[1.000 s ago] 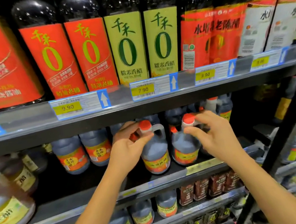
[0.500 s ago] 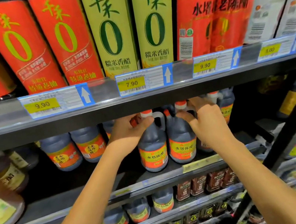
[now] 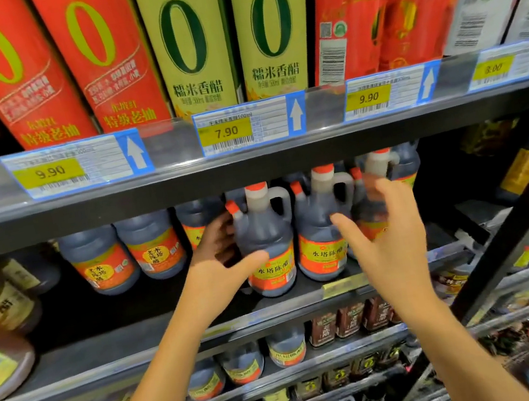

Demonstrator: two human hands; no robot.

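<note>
Two dark vinegar bottles with orange caps and orange-yellow labels stand side by side at the front of the middle shelf (image 3: 346, 286). My left hand (image 3: 221, 262) wraps the left bottle (image 3: 266, 234) from its left side: the thumb lies across the label and the fingers reach round behind. My right hand (image 3: 391, 242) is spread with straight fingers beside the right bottle (image 3: 320, 236). Its thumb tip is at that bottle's shoulder, and its fingers are blurred in front of the bottles further back.
More of the same bottles (image 3: 153, 249) stand to the left and behind. The upper shelf edge (image 3: 251, 171) with price tags hangs low over the bottle caps. Tall red and green bottles stand above. A black upright post (image 3: 517, 229) slants at the right. Lower shelves hold small bottles.
Both hands dropped from the bottle caps and handles to the bottle bodies. The right hand opened and spread. The view moved closer to the shelf.
</note>
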